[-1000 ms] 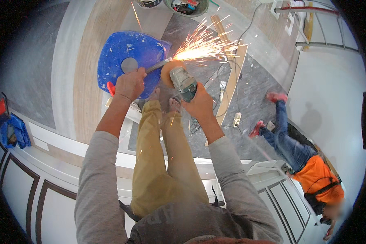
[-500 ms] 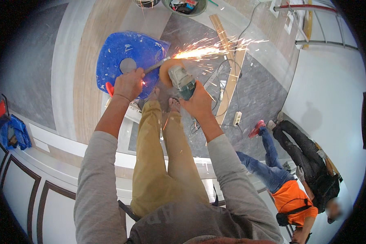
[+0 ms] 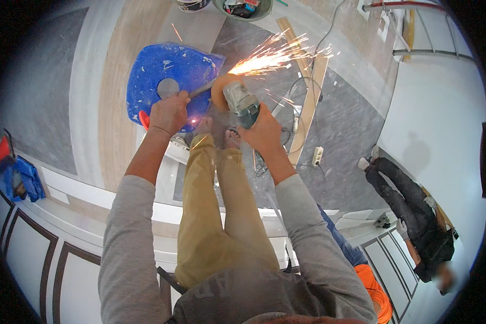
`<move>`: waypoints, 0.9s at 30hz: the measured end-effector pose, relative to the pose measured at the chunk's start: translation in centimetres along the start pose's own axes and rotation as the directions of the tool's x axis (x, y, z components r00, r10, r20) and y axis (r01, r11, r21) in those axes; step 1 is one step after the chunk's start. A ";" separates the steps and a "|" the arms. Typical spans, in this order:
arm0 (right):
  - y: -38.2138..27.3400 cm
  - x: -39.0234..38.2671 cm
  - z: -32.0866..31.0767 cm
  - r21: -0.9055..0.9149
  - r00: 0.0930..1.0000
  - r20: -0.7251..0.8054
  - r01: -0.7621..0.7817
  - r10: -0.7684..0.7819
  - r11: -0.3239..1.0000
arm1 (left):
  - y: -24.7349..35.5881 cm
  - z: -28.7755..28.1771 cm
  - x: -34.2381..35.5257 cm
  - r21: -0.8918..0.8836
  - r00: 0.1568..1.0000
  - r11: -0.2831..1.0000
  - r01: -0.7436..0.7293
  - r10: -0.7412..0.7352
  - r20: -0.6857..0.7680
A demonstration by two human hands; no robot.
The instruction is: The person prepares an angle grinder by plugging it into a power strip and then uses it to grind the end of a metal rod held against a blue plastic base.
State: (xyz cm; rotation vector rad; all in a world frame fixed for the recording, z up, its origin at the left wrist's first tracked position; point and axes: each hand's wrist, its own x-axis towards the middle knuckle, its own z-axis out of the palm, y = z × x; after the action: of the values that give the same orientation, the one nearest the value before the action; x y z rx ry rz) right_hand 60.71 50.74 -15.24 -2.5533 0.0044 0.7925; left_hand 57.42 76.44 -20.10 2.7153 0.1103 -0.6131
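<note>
My left hand [image 3: 169, 113] is closed around a grey metal bar [image 3: 201, 89] that points up and to the right. A red piece [image 3: 144, 119] shows behind that hand; whether it belongs to the bar I cannot tell. Below the bar lies a blue plastic seat or lid [image 3: 146, 67], spotted with paint, with a grey round patch in it. My right hand [image 3: 263, 129] grips an angle grinder [image 3: 240, 100]. Its orange-brown disc [image 3: 220, 93] meets the bar's far end, and sparks [image 3: 264, 60] fly off to the upper right.
My bare feet [image 3: 204, 125] stand close below the disc. Cables [image 3: 317, 105], wooden strips [image 3: 308, 121] and a power strip [image 3: 317, 156] lie to the right. A tool bucket [image 3: 248, 9] stands far. At lower right are a person in dark clothes [image 3: 399, 194] and another in orange [image 3: 375, 286].
My hands, the bar and the grinder stay nearly in place while the spark spray changes shape. The person in orange has moved left, partly behind my right arm.
</note>
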 end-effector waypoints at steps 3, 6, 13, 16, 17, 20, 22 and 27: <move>0.5 0.4 0.5 0.018 1.000 -0.019 0.015 -0.015 1.000 | 0.1 -0.4 -0.1 0.018 1.000 1.000 -0.001 0.001 0.001; 1.7 -0.6 1.1 0.062 1.000 -0.008 0.002 -0.002 0.998 | 0.1 -0.4 -0.1 0.011 1.000 1.000 -0.005 0.006 -0.004; 3.2 -3.6 0.3 0.227 0.987 -0.039 -0.143 0.155 0.963 | 1.2 -1.6 0.1 0.025 0.991 0.995 0.096 -0.098 0.087; 3.5 -4.6 -0.7 0.281 0.980 -0.064 -0.163 0.188 0.946 | -0.2 -0.8 -1.4 -0.011 0.996 0.996 0.085 -0.085 0.000; 4.2 -4.9 -1.1 0.284 0.977 -0.079 -0.168 0.197 0.944 | 0.0 -0.8 -2.0 -0.089 0.998 0.995 0.047 -0.051 -0.039; 6.2 -5.3 -1.7 0.273 0.957 -0.053 -0.261 0.286 0.926 | -0.6 -0.9 -4.0 -0.289 0.982 0.953 -0.092 0.039 -0.182; 7.5 -5.5 -1.6 0.221 0.967 -0.109 -0.203 0.231 0.954 | -2.3 0.6 -5.3 -0.395 0.947 0.890 -0.227 0.106 -0.304; 6.6 -6.1 -2.8 0.341 0.963 -0.165 -0.147 0.213 0.928 | -0.4 0.8 -6.4 -0.570 0.946 0.787 -0.237 0.053 -0.321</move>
State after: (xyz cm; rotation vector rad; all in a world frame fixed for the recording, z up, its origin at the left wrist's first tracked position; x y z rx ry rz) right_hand 56.21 42.83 -12.84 -2.3216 0.4081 0.5430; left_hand 51.29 76.55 -18.18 2.1323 0.1369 -0.0899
